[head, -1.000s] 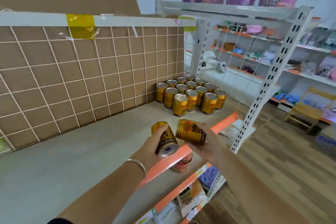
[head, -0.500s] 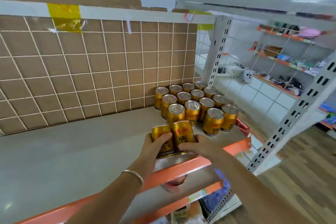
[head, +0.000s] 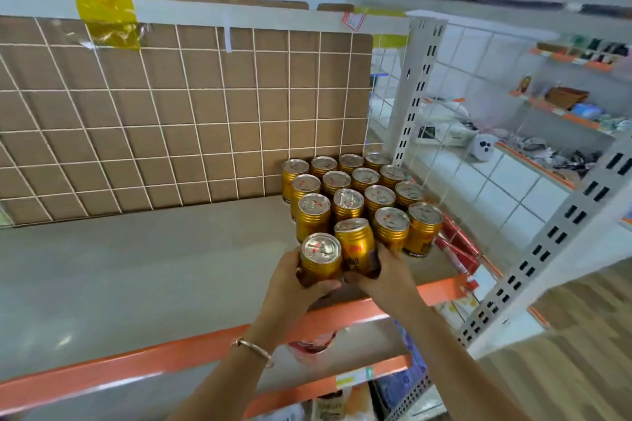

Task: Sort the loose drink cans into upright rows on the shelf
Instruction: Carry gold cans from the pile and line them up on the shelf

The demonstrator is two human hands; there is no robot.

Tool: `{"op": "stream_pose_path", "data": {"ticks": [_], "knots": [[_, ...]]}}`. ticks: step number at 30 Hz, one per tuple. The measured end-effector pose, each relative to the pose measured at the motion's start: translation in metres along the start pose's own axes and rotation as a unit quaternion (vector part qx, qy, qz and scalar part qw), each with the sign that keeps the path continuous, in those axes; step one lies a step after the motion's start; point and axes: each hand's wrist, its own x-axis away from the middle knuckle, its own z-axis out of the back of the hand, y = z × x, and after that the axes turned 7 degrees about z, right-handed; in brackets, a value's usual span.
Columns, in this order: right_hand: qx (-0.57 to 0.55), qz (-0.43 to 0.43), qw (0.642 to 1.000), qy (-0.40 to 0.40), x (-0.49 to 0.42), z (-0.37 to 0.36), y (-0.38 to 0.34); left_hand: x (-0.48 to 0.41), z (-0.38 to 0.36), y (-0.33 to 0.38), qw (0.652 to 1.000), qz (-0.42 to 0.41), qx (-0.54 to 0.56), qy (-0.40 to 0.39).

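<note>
Several gold drink cans [head: 362,188] stand upright in tight rows at the back right of the grey shelf [head: 136,267]. My left hand [head: 290,280] grips one upright gold can [head: 319,260] just in front of those rows. My right hand [head: 388,275] holds a second gold can [head: 357,244], upright and slightly tilted, touching the first can and pressed against the front row. Both cans sit at or just above the shelf surface; their bases are hidden by my fingers.
A brown board behind a white wire grid [head: 171,113] backs the shelf. An orange front lip [head: 171,355] runs along its edge. A white slotted upright [head: 554,249] stands at the right, with red packets [head: 458,249] beside the cans. Lower shelves hold packaged goods.
Both hands carried the two cans from below the shelf edge up and forward onto the shelf, turning them from tilted to upright against the front row.
</note>
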Motion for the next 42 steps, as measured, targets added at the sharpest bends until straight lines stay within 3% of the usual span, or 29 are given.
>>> {"op": "stream_pose_path", "data": {"ticks": [7,10,17,29,34,38,42], "knots": [[0.005,0.004,0.998,0.058,0.013,-0.014,0.009,-0.005,-0.018,0.005,0.999,0.011,-0.015,0.045],[-0.012,0.003,0.997,0.083,0.016,-0.016,0.008,-0.005,-0.026,0.009,0.993,0.029,-0.078,0.089],[-0.061,0.057,0.991,0.105,0.013,-0.014,0.017,-0.008,-0.032,0.005,0.982,0.005,-0.123,0.141],[0.015,0.070,0.996,0.045,0.015,-0.017,0.011,-0.019,-0.035,0.008,0.982,0.043,-0.158,0.093],[0.106,0.046,0.992,0.045,0.024,-0.042,0.011,-0.011,-0.023,0.001,0.981,0.045,-0.189,-0.005],[0.121,0.096,0.981,0.117,0.037,-0.068,0.011,0.007,-0.012,-0.006,0.949,0.019,-0.314,-0.026],[0.170,0.201,0.961,0.084,0.069,-0.098,0.007,0.035,0.007,-0.015,0.930,-0.024,-0.367,-0.010]]}}
